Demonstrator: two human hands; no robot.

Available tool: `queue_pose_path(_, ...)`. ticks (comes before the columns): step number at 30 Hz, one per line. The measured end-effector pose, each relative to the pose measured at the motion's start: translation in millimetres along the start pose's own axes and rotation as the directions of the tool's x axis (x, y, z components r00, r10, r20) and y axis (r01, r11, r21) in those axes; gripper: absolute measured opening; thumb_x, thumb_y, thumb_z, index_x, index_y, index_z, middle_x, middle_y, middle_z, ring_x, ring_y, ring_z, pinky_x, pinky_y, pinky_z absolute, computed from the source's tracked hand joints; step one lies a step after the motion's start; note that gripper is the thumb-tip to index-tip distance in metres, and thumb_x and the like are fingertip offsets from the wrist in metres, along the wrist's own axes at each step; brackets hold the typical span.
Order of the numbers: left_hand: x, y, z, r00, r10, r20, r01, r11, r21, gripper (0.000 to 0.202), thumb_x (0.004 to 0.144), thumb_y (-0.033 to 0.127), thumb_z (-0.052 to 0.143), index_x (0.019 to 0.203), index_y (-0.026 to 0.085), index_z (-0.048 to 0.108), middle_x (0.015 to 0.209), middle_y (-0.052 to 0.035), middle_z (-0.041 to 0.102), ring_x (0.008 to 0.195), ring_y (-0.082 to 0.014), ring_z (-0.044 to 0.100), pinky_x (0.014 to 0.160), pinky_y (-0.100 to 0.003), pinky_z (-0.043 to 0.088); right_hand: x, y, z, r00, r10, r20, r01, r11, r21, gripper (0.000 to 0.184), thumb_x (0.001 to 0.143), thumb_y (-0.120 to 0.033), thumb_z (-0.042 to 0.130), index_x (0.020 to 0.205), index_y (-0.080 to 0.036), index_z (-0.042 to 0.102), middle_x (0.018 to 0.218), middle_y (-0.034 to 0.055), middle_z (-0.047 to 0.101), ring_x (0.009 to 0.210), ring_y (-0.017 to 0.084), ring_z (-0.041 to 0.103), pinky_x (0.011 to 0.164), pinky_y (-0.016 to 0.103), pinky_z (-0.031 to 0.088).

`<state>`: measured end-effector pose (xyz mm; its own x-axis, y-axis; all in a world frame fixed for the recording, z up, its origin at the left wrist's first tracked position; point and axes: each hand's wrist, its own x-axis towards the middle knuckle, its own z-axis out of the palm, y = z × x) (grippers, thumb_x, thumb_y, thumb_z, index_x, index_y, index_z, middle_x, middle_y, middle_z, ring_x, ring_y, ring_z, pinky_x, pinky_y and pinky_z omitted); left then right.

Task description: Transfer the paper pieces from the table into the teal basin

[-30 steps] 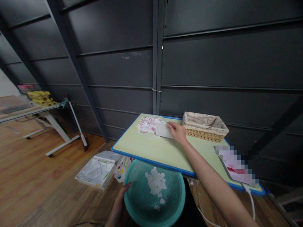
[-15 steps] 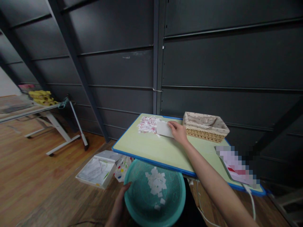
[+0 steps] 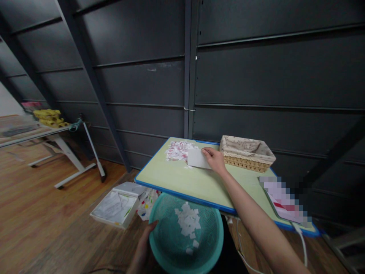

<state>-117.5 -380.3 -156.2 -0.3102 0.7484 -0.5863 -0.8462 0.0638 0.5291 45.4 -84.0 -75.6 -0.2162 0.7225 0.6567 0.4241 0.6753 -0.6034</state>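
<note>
My right hand (image 3: 212,158) pinches the right end of a flat white card (image 3: 197,158) low over the pale green tabletop (image 3: 171,177). The card's left edge lies beside a pile of small white and pinkish paper pieces (image 3: 179,149) near the table's back left. Below the table's front edge, my left hand (image 3: 148,233) grips the left rim of a teal plastic basket (image 3: 209,249). Small white square pieces (image 3: 188,222) lie inside that basket. Part of the left hand's fingers is hidden by the rim.
A woven basket with a cloth lining (image 3: 248,152) stands at the table's back right. A blurred-out tablet or phone (image 3: 285,203) with a white cable lies at the right. An open white box (image 3: 115,209) sits on the floor at left, near another table (image 3: 42,133).
My right hand has shifted the card slightly down toward me, away from the pile. The left hand and the teal basket stay almost in place.
</note>
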Motion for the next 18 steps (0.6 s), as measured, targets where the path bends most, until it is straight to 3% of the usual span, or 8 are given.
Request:
queue_pose_path(4,-0.7,0.9,0.7,1.000,-0.018,0.008,0.018,1.000,0.006,0.072,0.077,0.023,0.066,0.142,0.008,0.039,0.100,-0.0126,0.080,0.107,-0.0351,0.066,0.100,-0.050,0.047,-0.9,0.7,-1.5,1.000,-0.013,0.006,0.014,0.998,-0.056,0.028,0.086,-0.035,0.050,0.090,-0.023,0.075,0.093,0.0059,0.076,0.083,0.023,0.070,0.075,0.032,0.051)
queue_pose_path(8,-3.7,1.4,2.6,1.000,-0.012,0.011,0.012,1.000,0.012,0.074,0.078,0.022,0.065,0.144,0.004,0.035,0.092,-0.0125,0.081,0.107,-0.0345,0.067,0.101,-0.049,0.046,-0.9,2.0,-3.6,0.997,-0.024,-0.073,0.012,0.988,-0.153,0.029,0.087,-0.035,0.049,0.090,-0.023,0.075,0.092,0.0065,0.076,0.083,0.025,0.070,0.076,0.034,0.051)
queue_pose_path(11,-4.2,1.2,3.4,1.000,0.003,-0.002,-0.003,1.000,0.029,0.073,0.077,0.021,0.066,0.143,0.009,0.038,0.100,-0.0119,0.080,0.107,-0.0351,0.067,0.101,-0.051,0.046,-1.0,1.5,-4.3,0.993,-0.037,-0.111,0.017,0.984,-0.177,0.029,0.088,-0.036,0.048,0.090,-0.024,0.075,0.091,0.0058,0.076,0.081,0.024,0.070,0.075,0.033,0.052)
queue_pose_path(18,-2.1,0.5,-0.6,0.999,-0.022,0.024,0.022,1.000,-0.003,0.064,0.077,0.024,0.067,0.137,0.010,0.048,0.098,-0.0110,0.080,0.109,-0.0337,0.066,0.102,-0.047,0.046,-6.4,-7.4,0.9,0.995,-0.098,-0.035,0.091,0.982,-0.168,0.030,0.090,-0.036,0.047,0.095,-0.025,0.074,0.096,0.0042,0.076,0.079,0.022,0.071,0.072,0.030,0.052)
